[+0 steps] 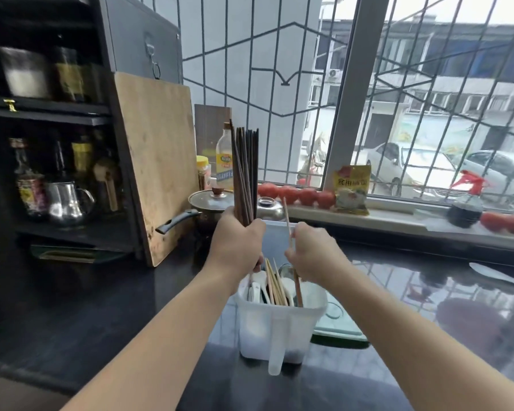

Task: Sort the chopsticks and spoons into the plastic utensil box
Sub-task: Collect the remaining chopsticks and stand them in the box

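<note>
A white plastic utensil box [275, 330] stands on the dark counter in front of me, with white spoons [257, 287] and several light wooden chopsticks [275, 281] inside. My left hand [238, 243] grips a bundle of dark brown chopsticks [245, 173] upright above the box's left side. Over the box's right side, my right hand [312, 250] holds a light wooden chopstick [287, 215] upright, its lower end reaching into the box.
A wooden cutting board [158, 161] leans on a black shelf unit at left. A lidded pot [211, 203], oil bottle [224, 157] and kettle stand behind the box. Tomatoes [297, 194], a yellow packet and a spray bottle [466, 203] line the sill. A white spoon [499, 275] lies far right.
</note>
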Demonstrator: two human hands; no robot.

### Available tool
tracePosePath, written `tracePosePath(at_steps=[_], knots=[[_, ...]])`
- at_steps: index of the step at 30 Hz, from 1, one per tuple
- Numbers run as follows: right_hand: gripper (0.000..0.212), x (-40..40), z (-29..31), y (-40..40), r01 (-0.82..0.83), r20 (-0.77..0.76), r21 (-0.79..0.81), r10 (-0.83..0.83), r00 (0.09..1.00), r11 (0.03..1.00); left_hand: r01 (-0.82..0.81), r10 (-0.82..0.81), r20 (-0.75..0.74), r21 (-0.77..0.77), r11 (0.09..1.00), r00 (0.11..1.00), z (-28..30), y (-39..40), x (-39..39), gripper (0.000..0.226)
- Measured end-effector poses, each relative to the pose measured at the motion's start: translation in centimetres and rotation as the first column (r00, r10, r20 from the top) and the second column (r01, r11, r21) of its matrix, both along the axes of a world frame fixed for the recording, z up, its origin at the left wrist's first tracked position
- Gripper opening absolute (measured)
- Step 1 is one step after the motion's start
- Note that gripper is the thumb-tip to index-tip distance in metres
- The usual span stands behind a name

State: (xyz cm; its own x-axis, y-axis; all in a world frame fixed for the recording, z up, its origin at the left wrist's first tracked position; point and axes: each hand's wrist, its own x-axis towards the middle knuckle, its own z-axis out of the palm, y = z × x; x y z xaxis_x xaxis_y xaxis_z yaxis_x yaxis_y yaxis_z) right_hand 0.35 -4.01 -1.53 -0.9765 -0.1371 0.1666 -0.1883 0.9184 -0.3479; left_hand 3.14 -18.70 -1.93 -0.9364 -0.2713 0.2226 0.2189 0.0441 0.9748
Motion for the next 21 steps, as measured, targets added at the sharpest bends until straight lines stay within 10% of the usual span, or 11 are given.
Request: tracePosePath(at_steps=[10,13,16,21], knots=[[0.008,-0.4,-1.3,-0.7,-0.093,0.022,0.259,0.091,0.996,0.961,-0.021,0.010,0.055,0.194,0.981,0.998,-1.6,0.8,-1.3,0.010],[0.017,-1.3,-0.2,0.0,-0.014,-0.084,-0.133,0.003,0.996,0.991,0.016,-0.022,0.043,0.130,0.991,0.999,-1.5,1.4,-0.9,0.002],[0.025,-0.9,1.4,0.2,-0.053,-0.028,-0.643,0.045,0.999,0.764,0.031,-0.031,-0.002,0.063,0.998,1.000,-1.6,1.7,-0.4,0.007],[0.026,0.3,2.6,-0.4,-0.198,-0.041,-0.741,0.250,0.967,0.642,0.016,-0.009,-0.067,0.116,0.993,0.998,-1.7,1.5,0.1,0.005]])
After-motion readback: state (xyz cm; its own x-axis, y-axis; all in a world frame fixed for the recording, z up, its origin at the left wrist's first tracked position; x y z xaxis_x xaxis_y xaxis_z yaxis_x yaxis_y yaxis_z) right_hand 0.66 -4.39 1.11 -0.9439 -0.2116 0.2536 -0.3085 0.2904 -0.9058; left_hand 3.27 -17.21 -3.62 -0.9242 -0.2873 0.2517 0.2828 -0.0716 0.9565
